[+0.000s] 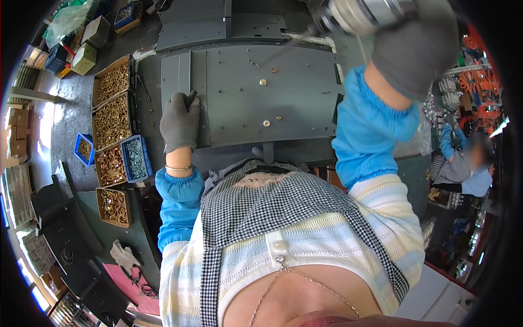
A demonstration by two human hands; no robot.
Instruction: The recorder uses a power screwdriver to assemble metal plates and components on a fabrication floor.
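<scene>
A grey metal panel (pixel 239 103) lies flat in front of me, with small studs, holes and a few brass-coloured fasteners (pixel 263 82) on its face. My left hand (pixel 181 121), in a grey glove, rests on the panel's left part, at the near end of a raised strip (pixel 191 71). Its fingers are curled, and a small dark end pokes out by the thumb; what they hold is hidden. Above the panel's far right, my gloved right hand (pixel 417 52) grips a power screwdriver (pixel 362 13), blurred by motion. Its long thin bit (pixel 283 52) slants left, down toward the panel.
Left of the panel stand boxes of brass-coloured fasteners (pixel 113 120) and a blue bin of silvery ones (pixel 135 158). A thin dark tool (pixel 144 87) lies between boxes and panel. Another metal panel (pixel 190 24) lies beyond. A person (pixel 463 169) sits far right.
</scene>
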